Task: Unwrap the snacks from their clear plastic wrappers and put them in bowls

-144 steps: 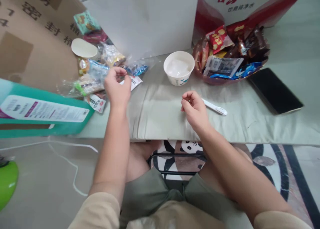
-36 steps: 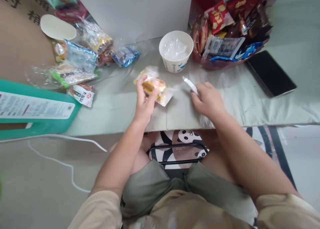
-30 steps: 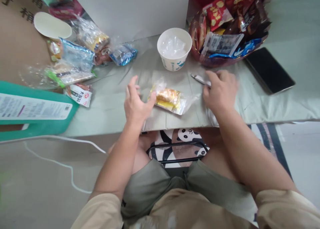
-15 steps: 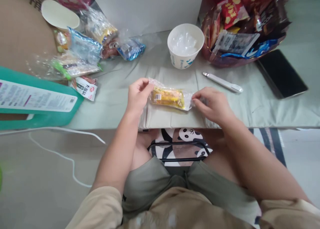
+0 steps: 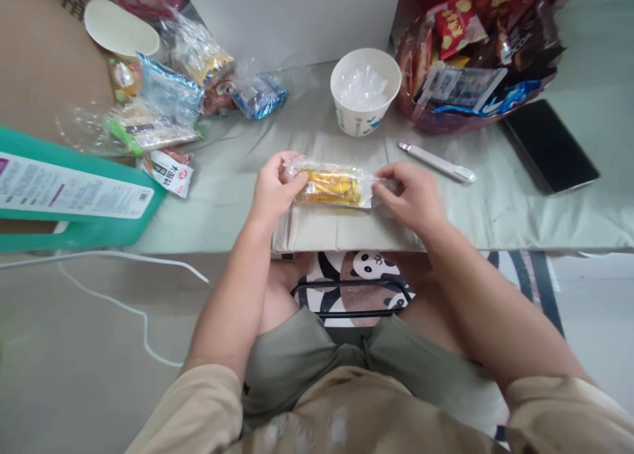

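Between my two hands lies a clear plastic bag with a yellow snack packet inside, near the table's front edge. My left hand is closed on the bag's left end, its thumb lying over the packet's corner. At the other end, the fingertips of my right hand pinch the bag's clear right edge. Behind the bag stands a white paper cup with crumpled clear plastic in it. A slim white-handled cutter lies just beyond my right hand.
A basket of snacks stands at the back right, beside a black phone. Several snack packets, one of them blue, are heaped at the back left. A green container lies at the left edge.
My left thumb has moved over onto the packet, and the bag sits slightly further left and straighter. My right hand has shifted a little left, still pinching the bag's end.
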Tool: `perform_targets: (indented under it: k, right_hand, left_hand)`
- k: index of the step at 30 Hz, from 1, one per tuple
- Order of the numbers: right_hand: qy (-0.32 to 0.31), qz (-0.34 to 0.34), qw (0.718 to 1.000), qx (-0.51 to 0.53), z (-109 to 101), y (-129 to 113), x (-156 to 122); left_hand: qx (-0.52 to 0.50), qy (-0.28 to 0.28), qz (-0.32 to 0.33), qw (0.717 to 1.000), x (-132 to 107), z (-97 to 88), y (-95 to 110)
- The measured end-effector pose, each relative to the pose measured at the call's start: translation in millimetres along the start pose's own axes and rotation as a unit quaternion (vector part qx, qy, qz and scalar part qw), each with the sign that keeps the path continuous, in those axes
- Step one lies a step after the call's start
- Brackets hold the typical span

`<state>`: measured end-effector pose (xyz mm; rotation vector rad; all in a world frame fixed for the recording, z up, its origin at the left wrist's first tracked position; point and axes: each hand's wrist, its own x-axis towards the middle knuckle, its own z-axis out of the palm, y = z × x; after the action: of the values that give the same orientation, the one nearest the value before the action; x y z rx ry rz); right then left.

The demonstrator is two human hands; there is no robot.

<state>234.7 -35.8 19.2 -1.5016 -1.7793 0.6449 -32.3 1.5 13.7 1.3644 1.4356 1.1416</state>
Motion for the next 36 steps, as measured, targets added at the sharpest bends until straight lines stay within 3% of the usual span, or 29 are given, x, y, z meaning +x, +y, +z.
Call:
perform_targets:
  k: [2,5,11,14,18,20,22,25,28,31,33,36]
  right_hand:
    - [0.007,0.044,0.999,-0.009,3,-3,3]
    - [0.072,0.067,0.995,0.003,3,-3,7]
    - [0.136,0.114,0.984,0.006,-6,12,16]
    - [0.167,0.107,0.98,-0.026,-13,21,21]
    - [0.249,0.036,0.965,-0.069,-17,15,16]
    - [0.2,-0.029,0.977,-0.075,-13,5,8]
    - [0.086,-0.085,0.989,-0.081,-5,-3,0]
    - [-0.023,-0.09,0.99,-0.107,7,-6,-6]
    - [-0.042,-0.073,0.989,-0.117,9,-3,-6]
    - [-0.05,-0.1,0.99,-0.082,3,0,-6]
    - [-0.043,-0.121,0.99,-0.061,1,1,-7]
    - [-0.02,-0.134,0.989,-0.063,0,0,-8]
  left_hand:
    - [0.008,0.03,-0.012,0.999,1,-0.8,-2]
    - [-0.026,0.045,-0.041,0.998,4,-6.2,-3]
    - [-0.057,-0.011,-0.048,0.997,5,-17.0,-1]
    - [-0.056,-0.046,-0.034,0.997,4,-14.7,0]
    - [-0.045,-0.004,-0.047,0.998,5,-5.9,2]
    - [-0.034,0.029,-0.055,0.997,7,-1.9,4]
    - [-0.028,0.06,-0.057,0.996,10,0.2,5]
    - [-0.022,0.105,-0.057,0.993,15,0.2,5]
    - [-0.011,0.134,-0.06,0.989,20,-1.1,3]
    - [0.003,0.125,-0.041,0.991,25,-1.0,1]
    - [0.016,0.121,-0.019,0.992,30,-1.3,-2]
    - [0.039,0.158,0.002,0.987,38,-5.6,-6]
